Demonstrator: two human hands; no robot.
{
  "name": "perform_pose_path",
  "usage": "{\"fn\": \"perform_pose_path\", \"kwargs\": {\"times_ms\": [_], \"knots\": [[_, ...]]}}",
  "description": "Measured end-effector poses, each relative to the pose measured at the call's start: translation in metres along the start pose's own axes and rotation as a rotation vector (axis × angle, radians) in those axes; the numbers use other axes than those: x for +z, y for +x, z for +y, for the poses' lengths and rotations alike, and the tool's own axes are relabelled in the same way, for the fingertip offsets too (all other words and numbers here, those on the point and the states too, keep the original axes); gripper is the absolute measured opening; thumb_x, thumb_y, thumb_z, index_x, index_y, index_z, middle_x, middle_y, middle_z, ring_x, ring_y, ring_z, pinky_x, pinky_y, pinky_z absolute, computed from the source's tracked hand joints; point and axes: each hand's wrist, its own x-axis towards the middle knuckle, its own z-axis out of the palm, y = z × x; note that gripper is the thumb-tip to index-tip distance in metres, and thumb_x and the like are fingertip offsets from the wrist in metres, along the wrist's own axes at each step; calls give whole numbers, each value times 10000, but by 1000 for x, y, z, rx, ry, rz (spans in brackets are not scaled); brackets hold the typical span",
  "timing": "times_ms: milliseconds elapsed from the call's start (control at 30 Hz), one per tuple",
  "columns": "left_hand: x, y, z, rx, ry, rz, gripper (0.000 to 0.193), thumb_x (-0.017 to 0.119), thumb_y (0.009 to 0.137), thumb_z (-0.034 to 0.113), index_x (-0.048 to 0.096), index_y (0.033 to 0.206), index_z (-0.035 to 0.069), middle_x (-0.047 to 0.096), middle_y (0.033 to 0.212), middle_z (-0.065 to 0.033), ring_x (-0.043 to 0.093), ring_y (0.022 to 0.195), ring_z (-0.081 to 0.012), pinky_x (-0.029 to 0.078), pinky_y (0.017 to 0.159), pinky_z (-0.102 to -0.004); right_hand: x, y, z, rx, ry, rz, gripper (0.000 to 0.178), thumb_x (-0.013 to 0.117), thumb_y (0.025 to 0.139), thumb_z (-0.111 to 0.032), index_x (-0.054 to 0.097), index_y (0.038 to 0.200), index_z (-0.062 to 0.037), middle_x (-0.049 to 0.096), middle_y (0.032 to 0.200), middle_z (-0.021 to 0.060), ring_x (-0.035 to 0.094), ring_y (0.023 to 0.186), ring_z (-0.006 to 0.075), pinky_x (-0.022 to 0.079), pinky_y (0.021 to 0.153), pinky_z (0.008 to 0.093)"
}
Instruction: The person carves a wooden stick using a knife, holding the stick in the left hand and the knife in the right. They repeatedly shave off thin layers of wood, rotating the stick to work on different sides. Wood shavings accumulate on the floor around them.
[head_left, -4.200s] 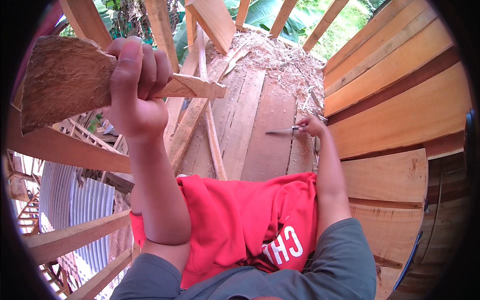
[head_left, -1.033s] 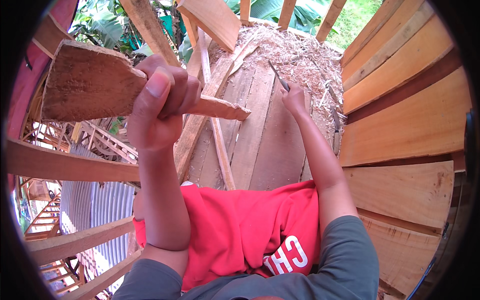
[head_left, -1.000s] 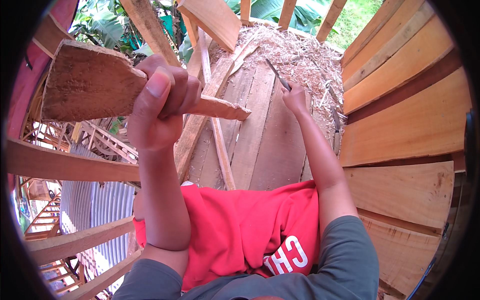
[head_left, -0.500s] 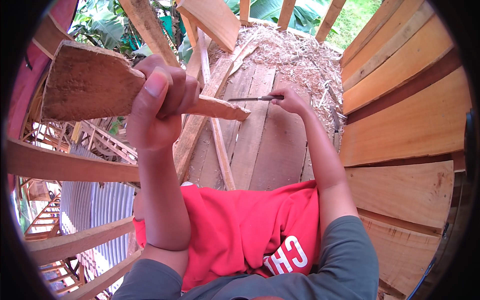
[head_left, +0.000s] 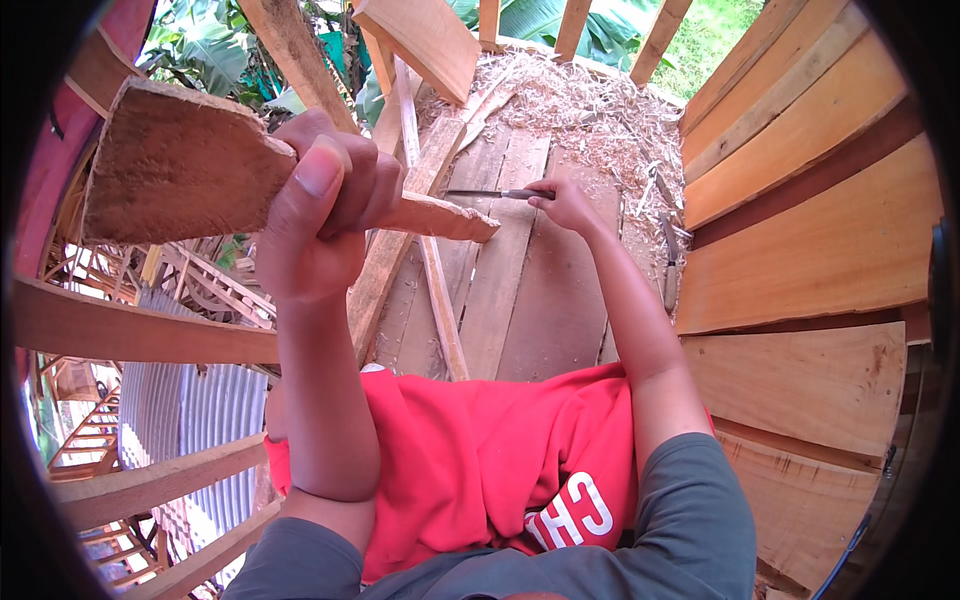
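In my left hand (head_left: 325, 205), raised at the left, is a roughly carved wooden paddle-shaped piece (head_left: 180, 165). Its broad, square-ended head points left, and a narrower, uneven shaft (head_left: 445, 216) sticks out past my fingers to the right. The fingers are wrapped around the part where head and shaft meet. Farther right, my right hand (head_left: 567, 205) grips the dark handle of a thin-bladed knife (head_left: 475, 193). Its blade points left, above the floorboards and near the shaft's end; whether it touches the wood cannot be made out.
Wood shavings (head_left: 590, 100) are heaped at the far end of the plank floor (head_left: 510, 270). A second bladed tool (head_left: 670, 250) lies by the right board wall (head_left: 810, 240). Long timbers (head_left: 425, 180) lean across the floor ahead. Open rails (head_left: 150, 325) line the left.
My right hand has shifted slightly left with the knife, and the blade shows broader now. My left hand and the wooden piece have hardly moved.
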Motion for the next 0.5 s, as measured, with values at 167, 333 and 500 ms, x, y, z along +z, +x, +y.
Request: {"fn": "perform_pose_path", "kwargs": {"times_ms": [167,333,500], "knots": [[0,-1,2,-9,-1,13,310,487,931,257,341,677,156,232,472,77,172,401,-58,185,442,-250,-3,7,-13,132,-106,331,194,675,849,-68,699,1039,-38,710,873,67,645,830,156,497,785,299],[2,-1,0,26,-95,37,315,530,921,206,348,680,116,232,477,50,144,405,-57,149,411,-247,-17,3,3,-3,104,-64,236,703,831,-57,702,1067,-50,699,883,36,620,821,110,492,766,271],[6,2,-1,28,-87,26,295,521,920,198,360,686,116,232,481,49,146,409,-57,146,413,-247,4,3,-1,-31,-85,386,284,722,814,-96,696,1095,-59,714,855,70,639,762,137,489,720,282]]}}
